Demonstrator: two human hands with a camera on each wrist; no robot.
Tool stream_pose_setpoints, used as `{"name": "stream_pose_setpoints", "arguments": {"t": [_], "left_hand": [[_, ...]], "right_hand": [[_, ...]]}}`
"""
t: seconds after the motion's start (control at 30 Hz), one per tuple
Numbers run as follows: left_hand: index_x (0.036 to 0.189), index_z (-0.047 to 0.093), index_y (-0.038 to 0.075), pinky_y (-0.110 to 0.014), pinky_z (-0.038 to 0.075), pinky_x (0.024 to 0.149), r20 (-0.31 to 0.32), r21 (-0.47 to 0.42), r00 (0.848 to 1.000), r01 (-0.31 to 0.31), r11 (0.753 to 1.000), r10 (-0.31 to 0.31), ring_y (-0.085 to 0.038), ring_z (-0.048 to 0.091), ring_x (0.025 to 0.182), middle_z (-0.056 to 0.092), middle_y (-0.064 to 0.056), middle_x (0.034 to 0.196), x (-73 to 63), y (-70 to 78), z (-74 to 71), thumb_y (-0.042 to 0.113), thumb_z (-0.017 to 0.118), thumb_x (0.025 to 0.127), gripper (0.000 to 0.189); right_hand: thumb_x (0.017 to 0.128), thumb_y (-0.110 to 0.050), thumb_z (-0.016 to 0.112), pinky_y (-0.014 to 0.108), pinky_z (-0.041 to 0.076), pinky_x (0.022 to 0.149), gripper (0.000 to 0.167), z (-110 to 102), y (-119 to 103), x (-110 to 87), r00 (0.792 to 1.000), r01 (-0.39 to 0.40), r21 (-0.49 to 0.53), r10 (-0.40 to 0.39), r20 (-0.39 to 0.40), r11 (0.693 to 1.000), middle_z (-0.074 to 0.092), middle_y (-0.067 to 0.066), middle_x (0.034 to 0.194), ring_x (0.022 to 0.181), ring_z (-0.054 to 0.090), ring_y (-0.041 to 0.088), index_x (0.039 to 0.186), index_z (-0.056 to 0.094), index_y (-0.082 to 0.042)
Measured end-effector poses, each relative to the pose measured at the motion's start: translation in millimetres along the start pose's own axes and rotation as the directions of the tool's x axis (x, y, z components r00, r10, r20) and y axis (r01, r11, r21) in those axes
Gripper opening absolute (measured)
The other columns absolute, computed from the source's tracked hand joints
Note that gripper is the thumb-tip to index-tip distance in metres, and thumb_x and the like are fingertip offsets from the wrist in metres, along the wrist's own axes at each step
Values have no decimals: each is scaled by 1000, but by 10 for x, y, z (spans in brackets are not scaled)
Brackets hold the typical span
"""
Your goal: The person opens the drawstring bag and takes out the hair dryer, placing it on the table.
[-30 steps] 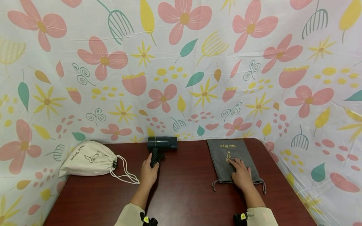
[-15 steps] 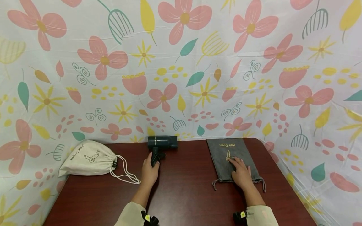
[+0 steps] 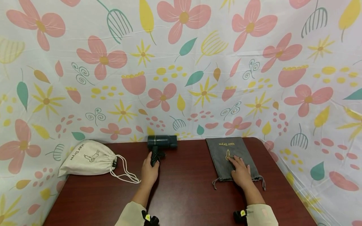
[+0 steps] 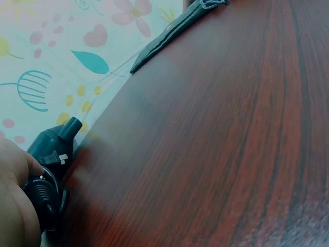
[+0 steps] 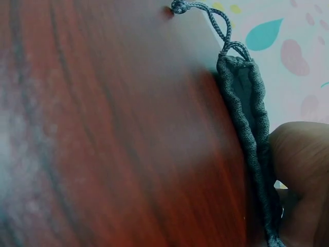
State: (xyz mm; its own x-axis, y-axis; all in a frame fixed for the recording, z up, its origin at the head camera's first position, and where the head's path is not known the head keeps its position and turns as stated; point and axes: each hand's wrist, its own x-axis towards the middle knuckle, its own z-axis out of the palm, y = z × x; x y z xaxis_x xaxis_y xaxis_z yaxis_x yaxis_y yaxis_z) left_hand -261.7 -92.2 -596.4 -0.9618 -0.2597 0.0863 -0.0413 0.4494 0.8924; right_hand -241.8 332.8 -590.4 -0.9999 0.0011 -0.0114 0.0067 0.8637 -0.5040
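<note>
My left hand [image 3: 150,172] grips the handle of a dark hair dryer [image 3: 161,142] near the table's far edge, its nozzle pointing right. In the left wrist view a two-pin plug [image 4: 57,158] and bundled cord [image 4: 41,198] show beside the fingers. To the right, a flat grey drawstring bag [image 3: 216,157] printed "Hair Dryer" lies with its mouth toward me. My right hand [image 3: 241,172] rests on it, index finger extended at the printed dryer picture. The right wrist view shows the bag's gathered mouth [image 5: 247,118] slightly parted, with a knotted grey cord [image 5: 218,25].
A plump cream drawstring bag [image 3: 89,158], also printed "Hair Dryer", lies at the table's left; its white cords [image 3: 127,174] trail toward my left hand. A floral cloth [image 3: 181,69] hangs behind and beside the reddish-brown table [image 3: 183,194].
</note>
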Motion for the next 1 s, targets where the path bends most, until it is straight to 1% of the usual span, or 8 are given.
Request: {"name": "stream_pose_setpoints", "arguments": {"t": [0.07, 0.37, 0.5, 0.73, 0.8, 1.0], "left_hand": [[154, 43, 10, -58, 42, 107, -3, 1, 1000, 6, 1000, -6, -46, 53, 130, 55, -28, 139, 0, 2, 1, 18, 64, 94, 64], [150, 46, 4, -58, 42, 107, -42, 22, 999, -29, 999, 30, -49, 54, 127, 58, -31, 133, -12, 9, 13, 15, 65, 92, 62], [151, 45, 4, -58, 42, 107, -31, 12, 999, -14, 1000, 15, -48, 53, 128, 56, -31, 136, -18, 19, -4, 16, 65, 92, 63], [153, 43, 7, -58, 39, 110, -23, -19, 999, 28, 999, -28, -46, 48, 135, 51, -28, 144, -38, 17, -57, 18, 66, 92, 66], [153, 43, 7, -59, 38, 111, -26, -28, 999, 32, 999, -32, -46, 46, 137, 49, -27, 146, -50, 21, -80, 18, 66, 92, 66], [152, 43, 7, -60, 36, 113, -49, -28, 999, 12, 1000, -13, -46, 43, 139, 48, -27, 147, -92, 46, -168, 16, 66, 92, 65]], "right_hand": [[93, 2, 48, 77, 1, 113, 62, 0, -4, -4, 1000, -1, 0, 1, 3, 1000, 22, 26, 164, 151, 11, 52, 154, 40, -8], [93, 3, 47, 77, 1, 114, 63, -6, -17, -26, 1000, 4, 0, -4, 7, 1000, 21, 26, 164, 152, 11, 52, 155, 40, -8], [93, 3, 48, 77, 2, 113, 63, 4, -10, -33, 1000, 16, -7, -16, -6, 1000, 22, 27, 164, 151, 12, 52, 154, 40, -8], [92, 3, 48, 77, 2, 114, 63, 13, 2, -37, 1000, 24, -10, -24, -10, 1000, 22, 26, 164, 151, 12, 52, 154, 40, -8], [93, 3, 48, 76, 1, 114, 64, 12, 9, -36, 1000, 26, -7, -26, -10, 1000, 22, 26, 164, 152, 12, 52, 155, 40, -8], [94, 3, 47, 76, 1, 114, 63, 15, 31, -35, 999, 36, 3, -36, -5, 999, 21, 27, 164, 152, 11, 52, 155, 38, -8]]}}
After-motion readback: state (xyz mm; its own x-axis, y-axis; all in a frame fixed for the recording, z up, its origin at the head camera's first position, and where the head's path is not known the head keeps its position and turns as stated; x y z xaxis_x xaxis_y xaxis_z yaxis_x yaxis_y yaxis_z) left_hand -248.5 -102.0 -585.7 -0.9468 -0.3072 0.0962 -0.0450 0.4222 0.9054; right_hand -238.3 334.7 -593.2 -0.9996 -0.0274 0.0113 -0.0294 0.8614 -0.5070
